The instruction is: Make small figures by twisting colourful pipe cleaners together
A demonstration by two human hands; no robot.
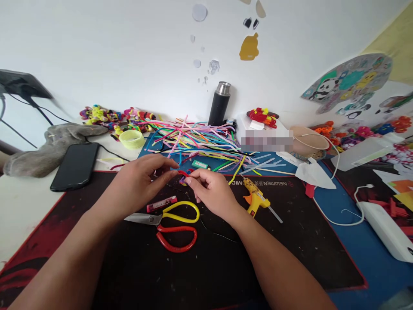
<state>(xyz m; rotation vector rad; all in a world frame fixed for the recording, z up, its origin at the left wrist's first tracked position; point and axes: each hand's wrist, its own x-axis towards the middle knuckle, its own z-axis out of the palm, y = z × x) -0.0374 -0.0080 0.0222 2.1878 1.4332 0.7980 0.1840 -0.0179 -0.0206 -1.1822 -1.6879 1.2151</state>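
Observation:
Between my two hands is a short red pipe cleaner (183,173), pinched at its left end by my left hand (146,176) and at its right end by my right hand (209,189). Some purple and yellow fuzz shows by the right fingertips, partly hidden. Below the hands lie scissors (177,229) with one yellow and one red handle, blades pointing left. A small pink-labelled tube (161,203) rests just above them. To the right of my right hand is a yellow glue gun (257,199) with a clear glue stick in its back.
Behind the hands spreads a heap of colourful pipe cleaners (193,137), with a black thermos (220,103) beyond. A phone (75,167) and a yellow tape roll (132,139) lie left. A white power bank (387,230) with a cable is right. A black mat (290,258) covers the desk.

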